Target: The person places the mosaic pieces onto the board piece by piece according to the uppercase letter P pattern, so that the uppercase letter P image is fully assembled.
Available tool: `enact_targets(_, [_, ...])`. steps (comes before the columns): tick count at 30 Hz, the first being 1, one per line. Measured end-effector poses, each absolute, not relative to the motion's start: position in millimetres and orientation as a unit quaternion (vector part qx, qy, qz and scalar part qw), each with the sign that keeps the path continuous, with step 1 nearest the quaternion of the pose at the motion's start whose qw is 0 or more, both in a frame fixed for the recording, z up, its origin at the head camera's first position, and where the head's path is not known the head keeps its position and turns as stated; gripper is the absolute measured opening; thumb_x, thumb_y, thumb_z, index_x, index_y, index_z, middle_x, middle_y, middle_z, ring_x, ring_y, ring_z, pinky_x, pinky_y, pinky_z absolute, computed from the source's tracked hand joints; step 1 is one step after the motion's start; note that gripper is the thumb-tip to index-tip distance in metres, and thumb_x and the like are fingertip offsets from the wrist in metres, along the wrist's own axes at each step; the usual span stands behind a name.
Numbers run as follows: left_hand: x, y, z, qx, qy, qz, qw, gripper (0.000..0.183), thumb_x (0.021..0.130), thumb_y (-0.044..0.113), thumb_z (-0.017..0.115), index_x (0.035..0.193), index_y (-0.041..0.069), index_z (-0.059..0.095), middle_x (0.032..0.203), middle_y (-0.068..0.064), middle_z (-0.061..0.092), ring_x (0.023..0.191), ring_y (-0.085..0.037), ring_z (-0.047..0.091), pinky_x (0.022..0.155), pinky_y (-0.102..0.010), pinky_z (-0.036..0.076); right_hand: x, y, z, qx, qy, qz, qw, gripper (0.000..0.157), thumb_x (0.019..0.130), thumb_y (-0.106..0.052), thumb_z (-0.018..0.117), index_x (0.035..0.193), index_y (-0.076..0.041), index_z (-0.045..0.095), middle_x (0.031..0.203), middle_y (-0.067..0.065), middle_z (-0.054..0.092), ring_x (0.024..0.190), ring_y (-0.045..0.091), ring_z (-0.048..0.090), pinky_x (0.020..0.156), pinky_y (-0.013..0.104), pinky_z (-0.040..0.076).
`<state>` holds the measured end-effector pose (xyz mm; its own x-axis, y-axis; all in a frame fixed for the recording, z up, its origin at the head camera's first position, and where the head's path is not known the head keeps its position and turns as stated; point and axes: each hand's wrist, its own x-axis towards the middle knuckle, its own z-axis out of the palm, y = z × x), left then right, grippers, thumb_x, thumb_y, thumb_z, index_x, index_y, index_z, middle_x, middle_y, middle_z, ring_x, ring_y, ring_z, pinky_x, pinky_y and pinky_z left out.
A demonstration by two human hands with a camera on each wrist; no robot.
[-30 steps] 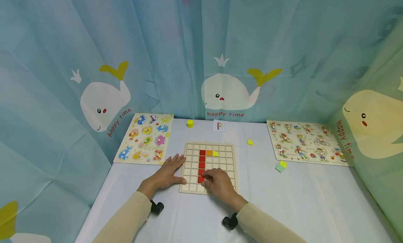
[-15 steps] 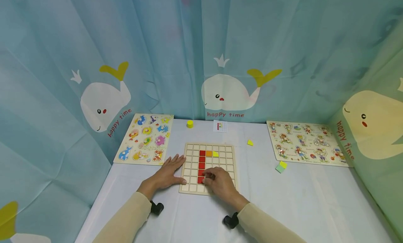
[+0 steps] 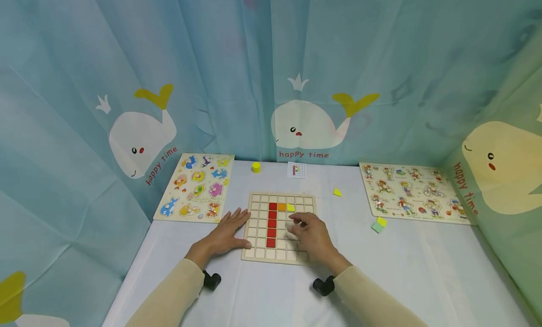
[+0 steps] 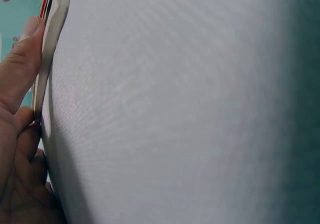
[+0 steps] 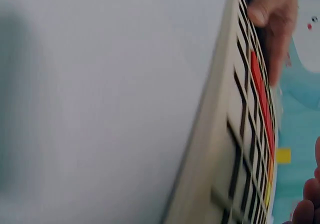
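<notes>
A wooden grid board (image 3: pixel 262 259) lies on the white-covered table. In it stands a column of red square tiles (image 3: pixel 271 223), with an orange tile (image 3: pixel 282 207) and a yellow tile (image 3: pixel 290 207) beside the top one. My left hand (image 3: pixel 222 235) lies spread along the board's left side, its fingertips and thumb at the rim; the left wrist view shows the thumb (image 4: pixel 22 59) against the board's edge. Over the board's right half hovers my right hand (image 3: pixel 315 237), fingers loosely bent and nothing seen between them. Part of the grid is hidden under it.
An animal puzzle board (image 3: pixel 196 188) lies back left and a sports-figure puzzle board (image 3: pixel 417 193) back right. Behind the grid are a yellow cylinder (image 3: pixel 256 167) and a small pattern card (image 3: pixel 296 170). Right of it lie a yellow piece (image 3: pixel 337 192) and a green piece (image 3: pixel 378 227) touching another yellow one.
My right hand has come off the lower red tiles and moved right and slightly away from me, uncovering the whole red column. My left hand has stayed in place.
</notes>
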<state>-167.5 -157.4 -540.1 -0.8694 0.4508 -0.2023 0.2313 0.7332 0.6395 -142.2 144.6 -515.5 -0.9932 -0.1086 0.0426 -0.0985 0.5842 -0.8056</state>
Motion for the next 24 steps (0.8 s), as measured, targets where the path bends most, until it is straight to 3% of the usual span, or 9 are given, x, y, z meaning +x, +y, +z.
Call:
enact_targets(10, [-167.6,-157.8,-541.1,0.178,0.918,0.305,0.180,0.101,0.088,0.051,0.081,0.169,0.021,0.029,0.177,0.006,0.018,0.166,-0.021,0.005,0.137,-0.048,0.002,-153.2,214.0,-512.0,0.009,0.901,-0.434,-0.008,0.041,0.099,-0.018,0.074,0.139,-0.008,0.067,0.129,0.016,0.066,0.113,0.030,0.060,0.089,0.040,0.051])
enact_targets(18, [-167.0,-157.3,-540.6,0.179,0.919,0.305,0.177,0.101,0.088,0.050,0.082,0.168,0.019,0.030,0.177,0.004,0.020,0.166,-0.024,0.006,0.136,-0.051,0.003,-141.8,283.0,-514.6,0.065,0.913,-0.402,-0.014,0.049,0.100,-0.026,0.075,0.143,-0.006,0.063,0.135,0.022,0.063,0.115,0.032,0.058,0.085,0.036,0.049])
enact_targets(24, [-166.5,-156.1,-539.4,0.174,0.919,0.308,0.176,0.100,0.088,0.050,0.082,0.168,0.019,0.031,0.177,0.004,0.021,0.166,-0.023,0.006,0.136,-0.051,0.003,-128.6,326.1,-522.4,0.101,0.922,-0.374,-0.013,0.053,0.102,-0.028,0.071,0.146,0.000,0.058,0.136,0.028,0.061,0.119,0.041,0.058,0.088,0.047,0.052])
